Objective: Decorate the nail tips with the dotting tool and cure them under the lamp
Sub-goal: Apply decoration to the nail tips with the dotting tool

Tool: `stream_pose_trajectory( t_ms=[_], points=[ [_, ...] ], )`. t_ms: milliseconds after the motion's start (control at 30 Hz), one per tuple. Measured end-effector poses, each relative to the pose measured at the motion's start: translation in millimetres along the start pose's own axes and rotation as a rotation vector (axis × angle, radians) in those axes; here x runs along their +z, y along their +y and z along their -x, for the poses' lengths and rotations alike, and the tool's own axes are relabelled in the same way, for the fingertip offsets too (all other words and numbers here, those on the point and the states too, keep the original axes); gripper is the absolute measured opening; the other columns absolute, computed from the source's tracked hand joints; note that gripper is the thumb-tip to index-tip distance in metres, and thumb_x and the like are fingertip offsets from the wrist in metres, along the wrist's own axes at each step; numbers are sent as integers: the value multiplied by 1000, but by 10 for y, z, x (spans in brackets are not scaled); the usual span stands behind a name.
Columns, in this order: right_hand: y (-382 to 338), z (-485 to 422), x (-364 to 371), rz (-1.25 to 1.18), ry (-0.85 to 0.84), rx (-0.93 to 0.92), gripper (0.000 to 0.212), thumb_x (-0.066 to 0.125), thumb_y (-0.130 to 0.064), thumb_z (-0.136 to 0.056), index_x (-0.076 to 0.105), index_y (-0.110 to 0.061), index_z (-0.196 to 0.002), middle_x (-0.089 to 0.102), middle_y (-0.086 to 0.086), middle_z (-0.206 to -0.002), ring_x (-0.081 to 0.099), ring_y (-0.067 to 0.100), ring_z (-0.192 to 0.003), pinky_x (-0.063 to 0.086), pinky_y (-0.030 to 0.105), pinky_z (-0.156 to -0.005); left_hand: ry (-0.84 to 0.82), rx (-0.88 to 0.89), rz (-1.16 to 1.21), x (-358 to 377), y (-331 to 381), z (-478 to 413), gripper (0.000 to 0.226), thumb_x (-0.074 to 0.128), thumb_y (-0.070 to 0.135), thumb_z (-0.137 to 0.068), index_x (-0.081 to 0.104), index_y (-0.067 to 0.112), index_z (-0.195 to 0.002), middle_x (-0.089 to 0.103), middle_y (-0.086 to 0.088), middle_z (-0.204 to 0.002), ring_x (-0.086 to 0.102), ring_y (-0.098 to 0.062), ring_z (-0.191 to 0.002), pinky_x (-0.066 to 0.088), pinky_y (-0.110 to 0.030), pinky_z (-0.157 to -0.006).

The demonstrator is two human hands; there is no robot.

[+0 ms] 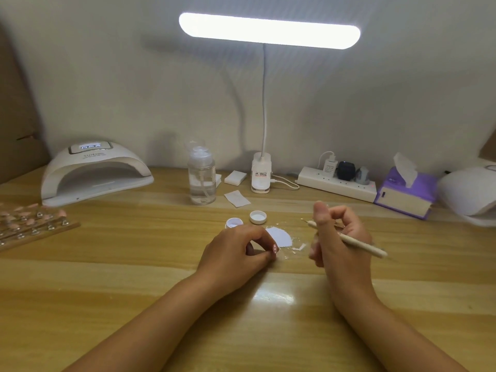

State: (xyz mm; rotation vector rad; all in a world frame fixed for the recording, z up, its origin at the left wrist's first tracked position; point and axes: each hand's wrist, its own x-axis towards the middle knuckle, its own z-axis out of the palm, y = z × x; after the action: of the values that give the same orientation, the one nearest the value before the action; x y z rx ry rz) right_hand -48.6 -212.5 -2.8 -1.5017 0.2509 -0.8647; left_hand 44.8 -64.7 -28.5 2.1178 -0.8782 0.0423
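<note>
Our left hand (236,253) rests on the pale wooden table (134,277) with its fingers curled in, pinching a small pink nail tip dotted with white (275,248) at the fingertips, low against the table top. Our right hand (341,237) is raised just to the right of it, its fingers folded round a slim cream dotting tool (370,249). The tool's thin point sticks out past the thumb on the left, and its long handle runs out beyond the right side of the hand. Between the two hands lies a torn piece of white paper (280,236), with white smears on the table beside it. Just beyond the left hand stand a small round white jar (234,223) and its white screw lid (258,217), near each other but apart. Farther beyond that hand stands a clear plastic pump bottle (201,181). Well off to its left sits a white dome-shaped curing lamp (94,175), its mouth turned towards us. Nearer on that side lies a wooden board with rows of pink nail tips (29,224). Beyond the right hand we see a lit white bar desk lamp (269,30), a white power strip (336,185) and a purple tissue box (405,194).
</note>
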Motion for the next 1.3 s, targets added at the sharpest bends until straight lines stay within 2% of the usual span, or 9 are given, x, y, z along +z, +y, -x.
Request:
stream_pose_trajectory(
  t_ms=[67,167,267,367,467,600,700,1133,1300],
  points=[
    [-15,-11,-8,81,10,-78,29,62,-43,-89,56,-15,-86,57,-3,-50,51,7,-41,43,20,-44,18,9,14,0,5,-5,16,72,29,-82,67,44,-78,68,22,-87,55,-2,-64,53,-39,-72],
    [10,-22,-40,285,-87,-268,5,60,-25,-98,63,-21,-98,70,-5,-73,66,8,-64,54,33,-64,68,43,47,1,18,5,10,72,32,-85,68,41,-81,69,14,-86,57,-5,-65,51,-37,-69],
    [92,-21,-62,489,-240,-427,17,57,-21,-94,64,-21,-110,69,-14,-92,66,6,-87,53,32,-75,123,69,85,-9,37,19,8,72,30,-87,70,38,-85,70,22,-86,63,-2,-69,44,-26,-62],
    [170,1,-51,576,-352,-509,36,68,-20,-85,57,-19,-120,63,-15,-100,62,5,-94,51,28,-80,144,94,129,-23,53,27,9,72,28,-87,73,37,-89,71,22,-85,67,-5,-73,50,-28,-64],
    [221,8,-32,617,-371,-582,49,76,-19,-82,51,-19,-124,61,-16,-103,59,2,-95,46,16,-82,148,115,157,-29,60,33,18,74,21,-86,76,38,-93,72,23,-85,66,-8,-69,53,-30,-65],
    [224,10,-20,606,-352,-602,48,74,-25,-82,49,-23,-123,61,-19,-103,59,0,-93,44,11,-81,177,143,168,-29,55,41,23,76,17,-84,77,38,-94,67,32,-78,58,-4,-58,41,-14,-56],
    [206,2,-20,610,-324,-623,46,73,-25,-83,49,-25,-123,61,-20,-101,59,-1,-92,43,8,-80,194,168,168,-38,62,44,23,77,17,-83,77,37,-95,67,33,-77,56,-2,-56,39,-12,-54],
    [158,15,-25,599,-295,-603,44,80,-15,-82,56,-19,-119,59,-21,-96,61,2,-88,53,26,-76,160,157,119,-47,89,53,19,75,26,-85,76,36,-101,69,31,-83,63,-2,-64,43,-13,-58],
    [-16,-193,-227,566,-209,-491,37,75,-8,-85,56,-12,-116,64,-9,-93,66,12,-82,56,42,-75,142,110,112,-42,90,52,14,70,32,-88,73,39,-101,68,34,-93,64,0,-72,45,-17,-62]
  ],
)
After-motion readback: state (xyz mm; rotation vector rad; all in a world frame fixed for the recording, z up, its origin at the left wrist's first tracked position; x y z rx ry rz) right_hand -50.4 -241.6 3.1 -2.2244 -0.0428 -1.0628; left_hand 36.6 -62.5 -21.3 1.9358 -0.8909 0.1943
